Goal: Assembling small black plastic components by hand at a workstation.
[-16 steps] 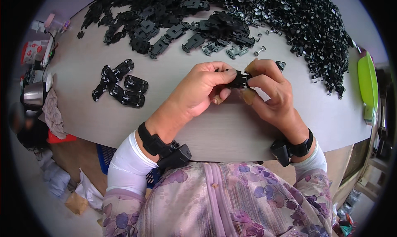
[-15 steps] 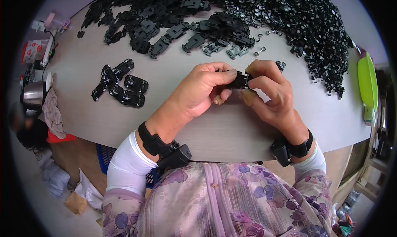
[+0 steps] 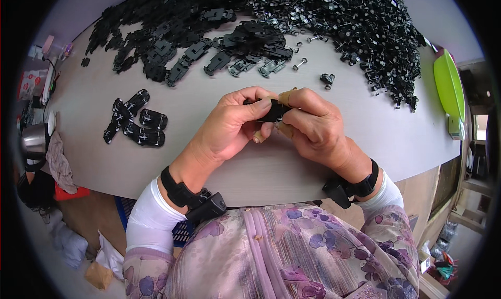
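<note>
Two bare hands meet over the pale grey, smooth-topped table (image 3: 245, 176), and between them sits a small oblong black plastic piece (image 3: 270, 112). The left hand (image 3: 228, 120) pinches it with the thumb on top and the fingers curled beneath. The right hand (image 3: 315, 122), tan wrappings on its thumb and forefinger, has closed in since half a second ago: its fingers now fold narrowly over the piece's right end, where silvery metal showed in a gap between the hands before. From here I can't make out that end any more. The whole view has slid a little to the left, and a little black clump of wheels (image 3: 327, 80), half hidden behind the right hand earlier, now stands clear beyond it. Off to the left, a loose cluster of shiny black car-shaped pieces (image 3: 152, 118) lies as it did. Past the hands spread the heap of matt black plastic chassis (image 3: 195, 51) and the mound of black wheels on silver axles (image 3: 365, 33)
</note>
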`<action>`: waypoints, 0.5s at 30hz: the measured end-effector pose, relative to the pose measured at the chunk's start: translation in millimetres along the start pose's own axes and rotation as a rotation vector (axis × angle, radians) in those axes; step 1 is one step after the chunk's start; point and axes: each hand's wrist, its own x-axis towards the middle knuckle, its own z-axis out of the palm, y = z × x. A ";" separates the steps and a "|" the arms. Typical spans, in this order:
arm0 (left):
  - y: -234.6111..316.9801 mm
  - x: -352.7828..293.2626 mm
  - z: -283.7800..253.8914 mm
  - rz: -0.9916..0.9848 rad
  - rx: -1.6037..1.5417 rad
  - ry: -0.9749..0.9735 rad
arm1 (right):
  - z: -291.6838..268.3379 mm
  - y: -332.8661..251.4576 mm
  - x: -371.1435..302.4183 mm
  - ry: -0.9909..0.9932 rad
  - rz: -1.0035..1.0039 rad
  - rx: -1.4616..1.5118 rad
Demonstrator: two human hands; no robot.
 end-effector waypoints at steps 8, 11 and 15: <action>4.2 2.8 3.6 0.084 0.235 0.178 | -39.1 38.4 3.5 0.048 0.384 -0.208; 8.1 5.2 4.8 0.047 0.255 0.188 | -48.1 56.5 -6.8 -0.091 0.464 -0.535; 6.7 4.6 0.9 0.038 0.250 0.188 | -39.9 55.3 -4.2 -0.217 0.315 -0.448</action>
